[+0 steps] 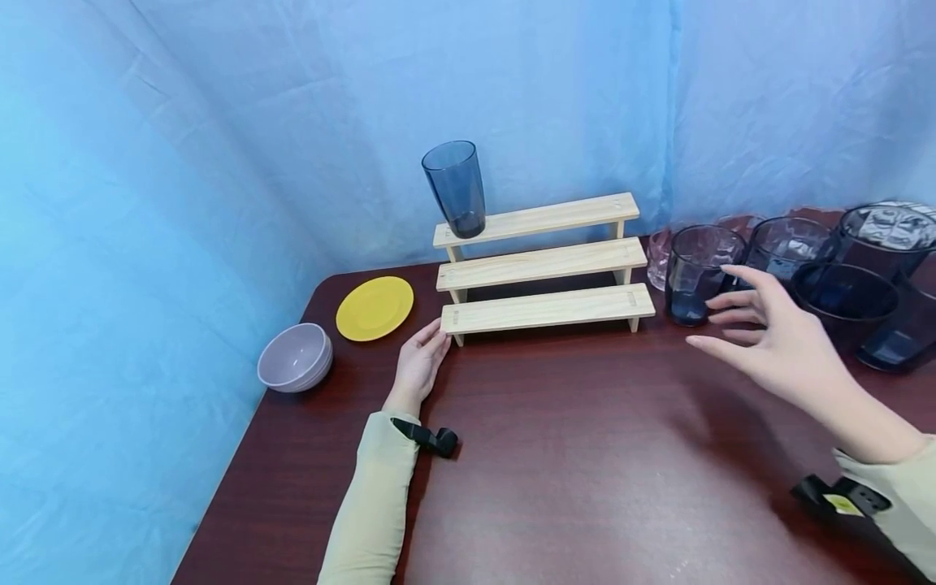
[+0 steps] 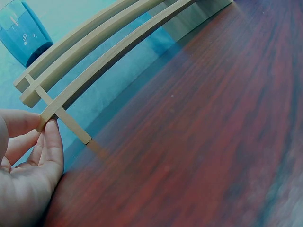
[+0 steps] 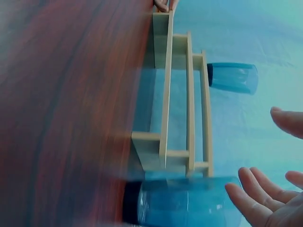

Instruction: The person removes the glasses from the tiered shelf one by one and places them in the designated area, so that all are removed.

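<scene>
A three-step wooden display rack (image 1: 548, 310) stands at the back of the table. My left hand (image 1: 418, 367) pinches the left end of its lowest step, as the left wrist view shows, with the thumb and fingertips (image 2: 53, 137) at the board's end. One blue glass tumbler (image 1: 462, 191) stands upright on the left end of the top step. My right hand (image 1: 786, 345) hovers with fingers spread and holds nothing. Nearest to it is another blue tumbler (image 1: 686, 280), upright right of the rack; in the right wrist view this tumbler (image 3: 189, 203) lies just beyond the fingertips.
Several more dark blue glasses (image 1: 844, 292) crowd the right side, with a clear glass (image 1: 658, 258) behind. On the left are a yellow plate (image 1: 375, 309) and a pale lilac bowl (image 1: 296, 357). A blue cloth (image 1: 351, 106) hangs behind the dark brown table (image 1: 570, 455).
</scene>
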### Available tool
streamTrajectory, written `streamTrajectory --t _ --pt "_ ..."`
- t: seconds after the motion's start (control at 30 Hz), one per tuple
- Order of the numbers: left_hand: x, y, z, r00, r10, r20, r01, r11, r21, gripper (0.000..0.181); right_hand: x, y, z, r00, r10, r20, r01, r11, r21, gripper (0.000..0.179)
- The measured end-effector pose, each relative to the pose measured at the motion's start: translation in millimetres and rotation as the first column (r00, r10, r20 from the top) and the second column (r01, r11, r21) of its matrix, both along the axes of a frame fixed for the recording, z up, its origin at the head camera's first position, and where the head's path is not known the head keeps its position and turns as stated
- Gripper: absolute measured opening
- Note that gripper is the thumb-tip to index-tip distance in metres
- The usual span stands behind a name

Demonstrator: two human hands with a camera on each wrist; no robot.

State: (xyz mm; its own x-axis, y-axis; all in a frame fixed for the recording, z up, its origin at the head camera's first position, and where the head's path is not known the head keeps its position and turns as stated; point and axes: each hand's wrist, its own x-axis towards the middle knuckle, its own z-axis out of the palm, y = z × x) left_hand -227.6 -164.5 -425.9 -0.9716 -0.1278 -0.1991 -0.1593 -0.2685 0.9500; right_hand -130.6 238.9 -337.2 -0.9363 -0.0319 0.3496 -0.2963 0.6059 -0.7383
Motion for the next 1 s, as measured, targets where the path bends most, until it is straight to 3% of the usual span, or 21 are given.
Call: streamTrajectory --t 0.27,0.53,0.8,1.0 --pt "-1.0 1.3 0.1 1.0 -0.011 -0.012 0.011 1.0 0.002 0.042 -29.6 -35.5 12.5 0.998 0.017 0.054 -0.012 0.996 -0.083 0.094" --pt "1.1 0.9 0.7 1.0 -0.014 0.012 0.014 1.0 -0.008 0.042 -70.5 -69.0 16.1 0.988 0.106 0.115 -0.081 0.976 -0.202 0.105" --pt "-0.1 -6.5 1.5 1.0 0.005 0.0 -0.005 1.0 -0.005 0.042 -122.4 -115.3 19.8 0.978 0.198 0.068 -0.171 0.943 -0.287 0.107" --pt "0.6 -8.8 1.7 1.0 -0.005 0.003 0.005 1.0 -0.002 0.042 -150.9 -153.8 16.0 0.979 0.191 0.079 -0.161 0.946 -0.282 0.107"
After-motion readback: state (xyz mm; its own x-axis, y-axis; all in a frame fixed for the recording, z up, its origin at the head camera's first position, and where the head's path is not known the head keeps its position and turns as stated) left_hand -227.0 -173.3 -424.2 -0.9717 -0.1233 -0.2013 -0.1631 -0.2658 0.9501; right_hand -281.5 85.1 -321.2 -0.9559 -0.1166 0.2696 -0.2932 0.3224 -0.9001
